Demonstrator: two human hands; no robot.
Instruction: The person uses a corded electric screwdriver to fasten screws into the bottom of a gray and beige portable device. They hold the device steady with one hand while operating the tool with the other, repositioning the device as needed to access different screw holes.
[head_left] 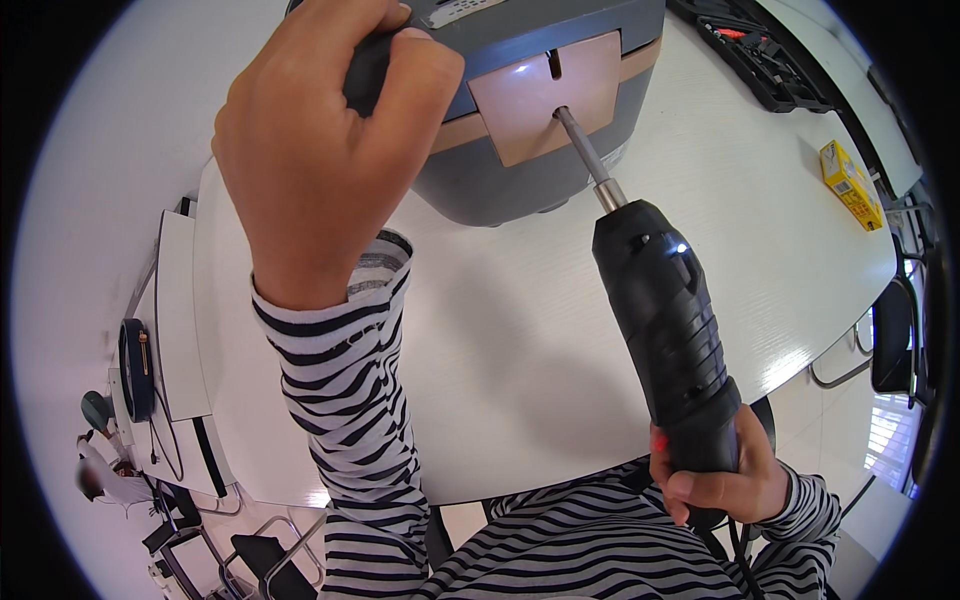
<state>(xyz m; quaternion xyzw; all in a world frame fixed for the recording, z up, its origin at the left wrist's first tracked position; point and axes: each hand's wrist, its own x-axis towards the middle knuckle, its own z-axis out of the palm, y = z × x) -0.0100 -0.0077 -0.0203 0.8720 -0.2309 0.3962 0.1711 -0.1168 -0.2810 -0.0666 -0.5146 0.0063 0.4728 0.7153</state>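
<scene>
My left hand (320, 130) is closed around the dark handle at the top of a grey appliance (480, 185) with a tan band. On the near side of the appliance is a glossy tan panel (510, 100) with a dark slot and a hole. Wrapped round the rear end of a black electric screwdriver (665, 310) is my right hand (725, 475). The screwdriver's long metal bit (583, 143) reaches into the panel's lower hole, which hides its tip. A small white light glows on the tool's body, and a red one shows beside my fingers.
The appliance stands on a white table (500, 370). At the far right lie an open black tool case (765, 60) and a yellow box (850, 185). Chairs (895, 335) stand beyond the table's edges. A person (110, 485) is at the far left.
</scene>
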